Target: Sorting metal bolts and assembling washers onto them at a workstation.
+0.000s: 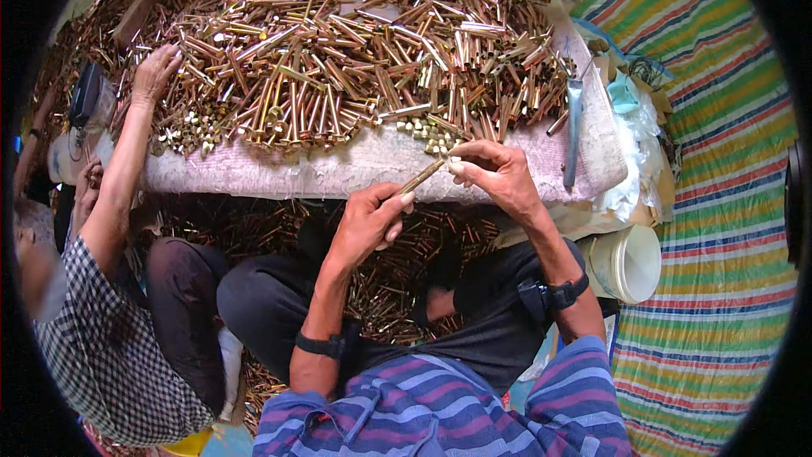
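Observation:
My left hand (pixel 368 218) is closed around a slim brass-coloured metal rod (pixel 422 177), which slants up to the right from its fingertips. At the rod's upper end, my right hand (pixel 499 173) has thumb and forefinger pinched together. Whatever small piece lies between those fingers is too small to make out. Just beyond my hands, a small cluster of short, pale-ended metal pieces (pixel 431 131) rests on the pink cloth-covered bench (pixel 279 176). Behind it spreads a large heap of brass-coloured rods and tubes (pixel 338 42), several with round flat heads.
A co-worker's arm (pixel 123 156) reaches over the heap from the left. A blue-handled tool (pixel 573 131) lies at the bench's right end. Below it stands a white bucket (pixel 636 264), beside a striped sheet (pixel 710 228). More metal pieces (pixel 385 300) cover the floor around my legs.

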A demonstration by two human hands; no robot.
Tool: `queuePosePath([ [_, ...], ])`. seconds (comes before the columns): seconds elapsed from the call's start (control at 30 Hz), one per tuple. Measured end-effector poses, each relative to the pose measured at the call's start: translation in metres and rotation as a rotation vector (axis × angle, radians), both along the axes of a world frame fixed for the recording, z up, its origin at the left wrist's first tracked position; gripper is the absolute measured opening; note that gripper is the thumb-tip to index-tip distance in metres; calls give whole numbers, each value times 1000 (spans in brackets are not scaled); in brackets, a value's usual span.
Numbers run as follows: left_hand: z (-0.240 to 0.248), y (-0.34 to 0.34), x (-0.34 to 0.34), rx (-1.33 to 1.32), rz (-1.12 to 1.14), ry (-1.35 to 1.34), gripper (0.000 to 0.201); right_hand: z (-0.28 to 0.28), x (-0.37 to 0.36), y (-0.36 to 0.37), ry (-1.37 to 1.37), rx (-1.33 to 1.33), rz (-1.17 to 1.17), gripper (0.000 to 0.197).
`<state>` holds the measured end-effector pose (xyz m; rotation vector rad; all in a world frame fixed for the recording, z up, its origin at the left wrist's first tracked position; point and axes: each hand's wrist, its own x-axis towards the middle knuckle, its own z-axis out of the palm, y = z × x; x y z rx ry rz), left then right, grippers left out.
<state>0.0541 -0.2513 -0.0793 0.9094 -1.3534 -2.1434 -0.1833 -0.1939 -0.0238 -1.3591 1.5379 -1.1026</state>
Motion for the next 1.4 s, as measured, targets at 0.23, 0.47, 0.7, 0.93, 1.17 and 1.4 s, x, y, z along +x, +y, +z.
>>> queuePosePath([
  [0.23,-2,-1,3,28,-41,46,21,10,1,-1,68,36,54,22],
  [0.47,-1,-1,4,89,-77,52,24,14,-4,-1,232,-49,179,22],
  [0.7,6,0,11,34,-88,58,23,15,-2,-1,236,-25,188,20],
  [0.93,7,-1,12,156,-166,96,22,19,-1,1,181,73,185,17],
  [1.17,8,-7,19,226,-168,44,22,17,1,-1,275,69,200,17],
  [1.4,12,-3,16,343,-124,80,20,16,-1,1,258,-63,236,18],
])
